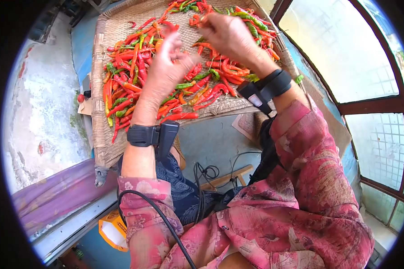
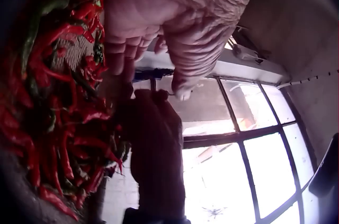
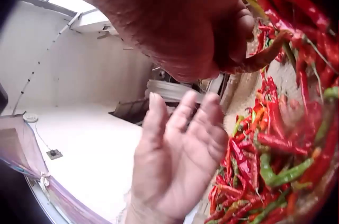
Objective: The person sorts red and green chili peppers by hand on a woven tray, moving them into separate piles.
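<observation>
Red, orange and green chili peppers (image 1: 132,92) lie heaped on a woven tray (image 1: 99,58). Over the middle of the tray is my left hand (image 1: 164,67), its thumb apart from the fingers. In the right wrist view its palm shows, with nothing in it. My right hand (image 1: 233,38) is farther forward and to the right, above the peppers, with its fingers curled. A reddish chili pepper (image 3: 265,58) sticks out from between those fingers in the right wrist view. Part of this pepper is hidden inside the hand.
Wrist cameras are strapped to both arms, and a black cable (image 1: 159,213) runs over the left sleeve. Framed windows (image 1: 377,103) stand on the right. A purple cloth (image 1: 54,193) hangs on the left, and an orange box (image 1: 113,231) sits below it.
</observation>
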`<move>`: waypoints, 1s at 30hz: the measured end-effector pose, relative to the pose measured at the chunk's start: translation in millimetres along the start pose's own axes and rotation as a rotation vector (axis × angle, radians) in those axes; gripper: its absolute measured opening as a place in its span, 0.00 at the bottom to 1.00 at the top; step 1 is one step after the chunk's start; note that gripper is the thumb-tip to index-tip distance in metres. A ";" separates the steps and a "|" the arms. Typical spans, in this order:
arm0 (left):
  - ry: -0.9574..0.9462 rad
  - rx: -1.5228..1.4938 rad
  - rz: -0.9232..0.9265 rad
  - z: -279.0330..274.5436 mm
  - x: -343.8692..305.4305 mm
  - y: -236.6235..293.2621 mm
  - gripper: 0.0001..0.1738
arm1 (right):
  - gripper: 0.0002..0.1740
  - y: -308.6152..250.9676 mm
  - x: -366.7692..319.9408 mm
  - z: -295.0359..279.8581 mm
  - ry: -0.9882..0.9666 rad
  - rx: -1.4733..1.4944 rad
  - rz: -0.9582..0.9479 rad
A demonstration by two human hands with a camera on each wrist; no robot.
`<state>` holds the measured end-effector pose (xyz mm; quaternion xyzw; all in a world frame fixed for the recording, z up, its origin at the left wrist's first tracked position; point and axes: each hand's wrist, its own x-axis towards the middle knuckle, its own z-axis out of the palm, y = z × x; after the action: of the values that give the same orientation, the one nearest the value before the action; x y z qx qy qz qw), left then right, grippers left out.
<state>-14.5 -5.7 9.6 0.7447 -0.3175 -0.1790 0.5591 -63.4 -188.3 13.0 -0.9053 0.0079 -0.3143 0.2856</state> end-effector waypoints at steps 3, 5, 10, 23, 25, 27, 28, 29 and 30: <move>-0.210 1.028 0.361 8.5 -16.0 -25.7 0.58 | 0.15 21.5 8.9 -26.8 0.111 -0.160 0.064; -0.359 1.164 0.170 19.3 -25.6 -25.6 0.61 | 0.22 20.4 11.1 -41.9 0.133 -0.283 0.201; -0.285 1.278 0.186 20.3 -6.7 -50.6 0.59 | 0.13 17.3 4.1 -21.2 0.232 -0.277 -0.017; -0.259 1.256 0.002 22.8 4.6 -41.3 0.27 | 0.05 8.1 -19.9 2.2 -0.241 -0.300 -0.177; -0.268 1.219 0.036 19.8 4.2 -42.7 0.27 | 0.05 11.4 -22.3 5.6 -0.261 -0.299 -0.194; -0.247 1.230 0.028 19.5 2.7 -42.2 0.26 | 0.05 12.2 -23.5 6.6 -0.282 -0.294 -0.210; -0.234 1.244 0.023 19.2 2.0 -41.5 0.26 | 0.06 10.9 -24.7 6.1 -0.324 -0.314 -0.198; -0.232 1.243 0.021 18.1 1.3 -43.3 0.26 | 0.06 9.7 -25.7 5.7 -0.366 -0.334 -0.184; -0.200 1.254 0.041 16.5 1.2 -45.2 0.24 | 0.06 9.0 -25.6 5.0 -0.367 -0.335 -0.186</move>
<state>-11.5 -10.5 -38.2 0.9040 -0.4271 -0.0169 -0.0122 -79.5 -188.3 -9.4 -0.9787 -0.0753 -0.1639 0.0981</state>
